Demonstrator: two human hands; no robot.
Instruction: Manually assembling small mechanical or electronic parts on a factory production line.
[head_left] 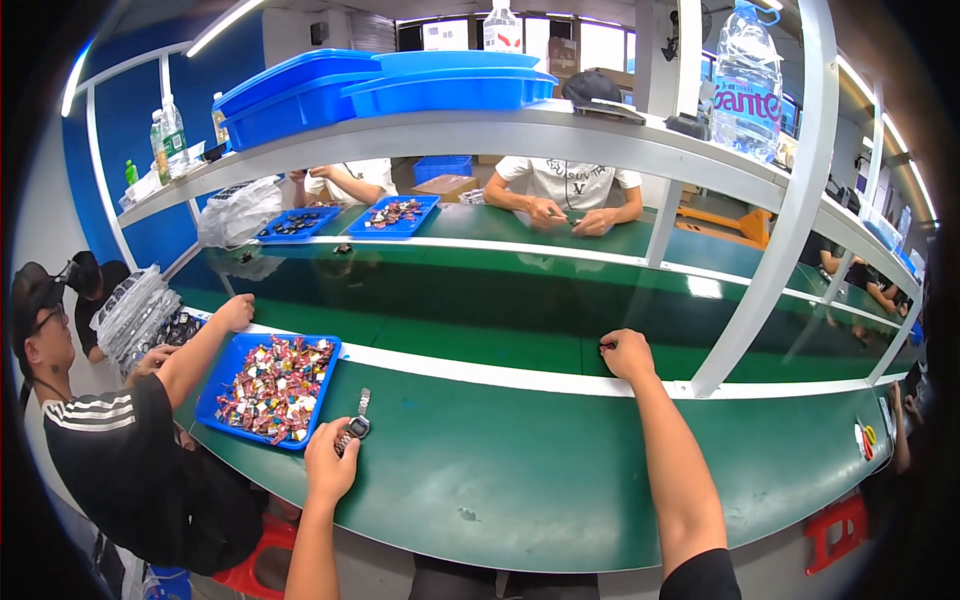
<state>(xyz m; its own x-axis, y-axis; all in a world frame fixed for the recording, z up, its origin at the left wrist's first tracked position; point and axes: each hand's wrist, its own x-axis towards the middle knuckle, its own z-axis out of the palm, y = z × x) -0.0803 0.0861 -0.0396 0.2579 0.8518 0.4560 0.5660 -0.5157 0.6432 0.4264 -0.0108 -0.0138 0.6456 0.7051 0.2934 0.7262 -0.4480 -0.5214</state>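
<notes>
Blue tray: our landmark, this blue tray (222, 375) sits on the green bench (500, 470), heaped with small mixed parts (278, 388), mostly reddish and white, some yellow bits too
Watch: the watch (359, 427) is just right of the blue tray, squarish case, linked metal-look band, 1 end of it sticking up away from us
Left hand: our left hand (330, 465) is just right of the blue tray's near corner, thumb and fingers clamped on the watch by the lower part of its band
Right hand: our right hand (628, 355) is well off to the right of the blue tray, over the near edge of the sunken green belt (480, 310); fingers curled in with a dark spot at the tips, but too tiny for us to tell if they're gripping anything
White strip: the white strip (480, 375) runs rightward from near the blue tray's far edge, between bench and belt
Neighbour: left of the blue tray we've got a co-worker in a black shirt (110, 440), 1 hand just beyond the tray's far edge
Across the belt: beyond the blue tray, 2 more blue trays of parts, plus 2 people in white shirts
Scissors: scissors (868, 437), red and yellow handles, far right of the blue tray
</notes>
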